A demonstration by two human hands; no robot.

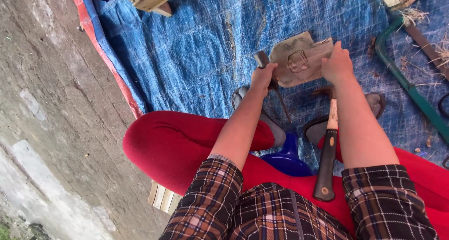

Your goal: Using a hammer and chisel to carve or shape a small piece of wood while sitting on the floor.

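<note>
so I'm sat on the ground with the flat wooden block [299, 58] held out in front of me over the blue tarp [187, 48], just past my feet; both hands are on it, one per side; my right hand [337, 64] is clamped over its right edge, fingers curled round the far face, so that grip is closed on the wood; my left hand [263, 77] is at the block's left edge and it's wrapped round a thin metal tool [273, 83] with a dark handle, the shaft pointing down and back toward my legs; can't tell for sure if those fingers also pinch the block or just rest against it; the block's long side runs left to right, carved outline facing me; the hatchet [327, 151] lies in my lap between my forearms, handle toward me, nearer my right arm; green saw frame [411, 88] sits off to the right on the tarp
</note>
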